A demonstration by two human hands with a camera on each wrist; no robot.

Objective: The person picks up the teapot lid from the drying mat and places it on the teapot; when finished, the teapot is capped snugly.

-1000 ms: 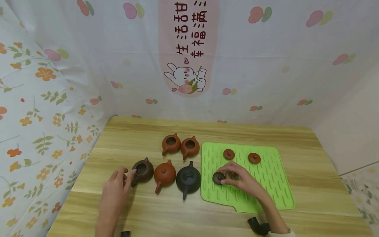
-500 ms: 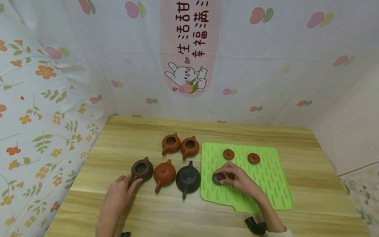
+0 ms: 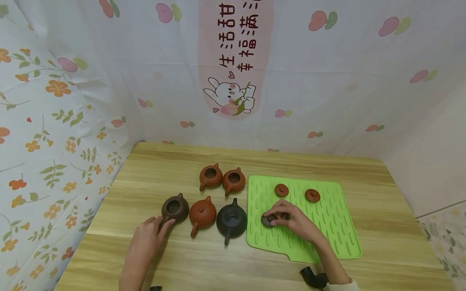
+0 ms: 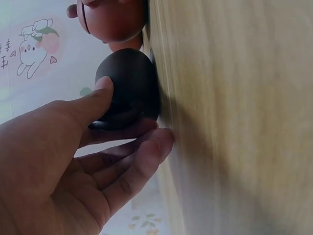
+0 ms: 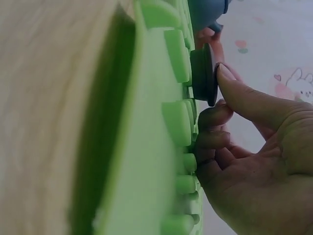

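Since a second ago, the left hand (image 3: 145,238) has moved from beside the mouth of the dark brown teapot (image 3: 183,212) to its handle (image 4: 112,121). The right hand (image 3: 296,220) has settled closer round the dark brown lid (image 3: 267,220), which stays in place near the left edge of the green mat (image 3: 335,234).

From the left wrist, thumb and forefinger pinch the handle, with the other fingers loosely bent below; the head view hides most of this grip. The right wrist view shows thumb and forefinger on the lid, the remaining fingers curled beneath them, and the lid's thick plug down against the mat's ridges, hidden from above.

The brown teapot stands towards the left edge of the desk (image 3: 204,266), its mouth uncovered. Beside it are an orange teapot (image 3: 207,216) and a black teapot (image 3: 238,226), both lidded. Nearer the desk's far edge, two red teapots, one on the left (image 3: 206,182) and one on the right (image 3: 238,186), have uncovered mouths.

On the mat, two red lids, (image 3: 281,190) and (image 3: 312,195), lie towards its far edge; a reddish lid (image 3: 286,216) is partly hidden beneath the right hand.
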